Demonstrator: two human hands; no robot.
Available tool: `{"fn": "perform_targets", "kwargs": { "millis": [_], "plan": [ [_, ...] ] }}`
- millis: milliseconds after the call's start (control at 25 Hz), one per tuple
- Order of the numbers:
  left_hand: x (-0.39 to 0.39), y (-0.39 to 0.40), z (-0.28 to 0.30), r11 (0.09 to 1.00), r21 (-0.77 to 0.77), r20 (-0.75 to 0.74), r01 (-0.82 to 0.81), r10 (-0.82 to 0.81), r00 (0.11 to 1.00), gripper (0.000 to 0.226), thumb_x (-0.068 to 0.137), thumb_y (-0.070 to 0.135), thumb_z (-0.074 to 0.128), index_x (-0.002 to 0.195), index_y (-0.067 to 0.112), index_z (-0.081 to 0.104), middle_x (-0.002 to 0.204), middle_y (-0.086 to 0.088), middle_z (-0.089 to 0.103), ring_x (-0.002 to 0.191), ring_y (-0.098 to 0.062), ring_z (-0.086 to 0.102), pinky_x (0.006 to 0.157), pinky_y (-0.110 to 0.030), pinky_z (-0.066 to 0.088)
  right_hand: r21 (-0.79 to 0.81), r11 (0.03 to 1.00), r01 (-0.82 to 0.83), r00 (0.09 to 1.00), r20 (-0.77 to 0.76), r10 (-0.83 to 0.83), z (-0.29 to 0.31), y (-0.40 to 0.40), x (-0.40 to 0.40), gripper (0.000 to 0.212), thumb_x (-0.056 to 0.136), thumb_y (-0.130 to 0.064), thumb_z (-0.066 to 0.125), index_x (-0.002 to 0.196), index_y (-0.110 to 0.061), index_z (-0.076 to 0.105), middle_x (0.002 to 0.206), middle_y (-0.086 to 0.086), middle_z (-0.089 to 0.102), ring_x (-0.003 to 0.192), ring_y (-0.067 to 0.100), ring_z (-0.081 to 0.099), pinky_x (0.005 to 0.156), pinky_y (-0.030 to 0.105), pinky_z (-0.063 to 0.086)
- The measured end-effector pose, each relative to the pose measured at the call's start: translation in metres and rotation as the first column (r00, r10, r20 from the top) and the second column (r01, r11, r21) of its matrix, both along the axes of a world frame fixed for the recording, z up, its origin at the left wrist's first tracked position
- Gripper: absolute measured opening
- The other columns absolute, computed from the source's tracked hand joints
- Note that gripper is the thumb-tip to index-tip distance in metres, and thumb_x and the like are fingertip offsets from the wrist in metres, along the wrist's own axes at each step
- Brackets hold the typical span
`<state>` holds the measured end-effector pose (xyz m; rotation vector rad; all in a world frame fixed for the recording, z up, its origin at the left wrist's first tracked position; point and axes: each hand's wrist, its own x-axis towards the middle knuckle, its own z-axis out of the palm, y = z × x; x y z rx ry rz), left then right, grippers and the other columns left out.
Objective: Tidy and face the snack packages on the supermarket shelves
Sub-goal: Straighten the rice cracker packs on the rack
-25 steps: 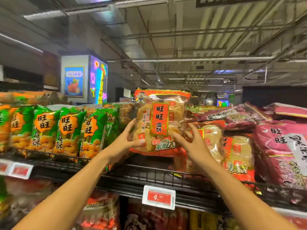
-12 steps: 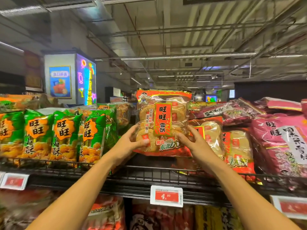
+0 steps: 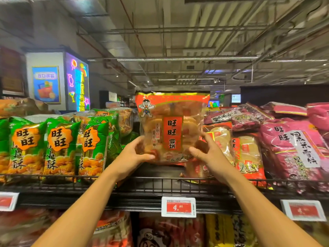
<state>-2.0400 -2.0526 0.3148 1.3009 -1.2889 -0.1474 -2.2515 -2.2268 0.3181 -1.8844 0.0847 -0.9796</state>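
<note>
On shelf [image 3: 160,182] | red bag [image 3: 170,127] now upright | both hands still gripping

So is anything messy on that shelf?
Yes. The pink bags on the right are heaped and tilted, some lying flat. The green bags on the left stand neatly. Both hands hold one red bag upright.

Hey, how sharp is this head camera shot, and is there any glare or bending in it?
Head view: the red rice cracker bag between the left hand and right hand is sharp; glare streaks its clear film; the lower shelf packs and left price tag are smeared; the wide lens bows the wire shelf rail and ceiling pipes.
</note>
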Motion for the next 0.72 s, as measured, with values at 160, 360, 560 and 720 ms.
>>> {"fn": "perform_targets", "kwargs": {
  "millis": [160, 360, 560, 720],
  "plan": [
    [-0.004, 0.005, 0.001, 0.992, -0.106, 0.070, -0.069, 0.077, 0.995, 0.042, 0.070, 0.004, 0.083, 0.108, 0.017, 0.068, 0.106, 0.001, 0.076, 0.103, -0.014, 0.069, 0.095, -0.038, 0.054, -0.045, 0.999, -0.031, 0.999, 0.042, 0.033, 0.004, 0.012, -0.008, 0.041, 0.077, -0.023, 0.077, 0.113, -0.038, 0.063, 0.108, -0.005, 0.074, 0.105, 0.013, 0.068, 0.089, 0.025, 0.054],
    [-0.010, 0.014, -0.001, 0.980, -0.196, 0.129, -0.034, 0.060, 0.990, 0.060, 0.069, 0.044, 0.080, 0.121, 0.022, 0.061, 0.123, 0.008, 0.069, 0.126, -0.014, 0.056, 0.108, -0.041, 0.045, -0.130, 0.992, 0.007, 0.999, 0.051, -0.001, 0.005, 0.020, -0.017, 0.039, 0.087, 0.012, 0.064, 0.122, -0.003, 0.056, 0.097, 0.046, 0.058, 0.078, 0.049, 0.059, 0.052, 0.024, 0.053],
    [-0.008, 0.016, -0.001, 0.987, -0.163, 0.194, -0.017, 0.049, 0.980, 0.060, 0.073, 0.042, 0.075, 0.126, 0.020, 0.060, 0.131, 0.011, 0.063, 0.138, -0.019, 0.045, 0.113, -0.049, 0.038, -0.197, 0.980, 0.035, 0.999, 0.033, -0.029, 0.005, 0.022, -0.020, 0.040, 0.084, 0.013, 0.068, 0.121, 0.000, 0.058, 0.126, 0.005, 0.063, 0.097, -0.014, 0.062, 0.082, 0.009, 0.049],
    [-0.003, 0.014, -0.004, 0.983, -0.181, 0.179, -0.012, 0.045, 0.983, 0.048, 0.080, 0.024, 0.074, 0.126, 0.022, 0.059, 0.130, 0.005, 0.064, 0.132, -0.016, 0.051, 0.109, -0.041, 0.043, -0.179, 0.983, 0.037, 0.999, 0.046, -0.029, 0.003, 0.018, -0.017, 0.038, 0.086, 0.011, 0.066, 0.121, -0.002, 0.059, 0.119, 0.005, 0.066, 0.093, -0.003, 0.067, 0.074, 0.009, 0.050]
  ]
}}
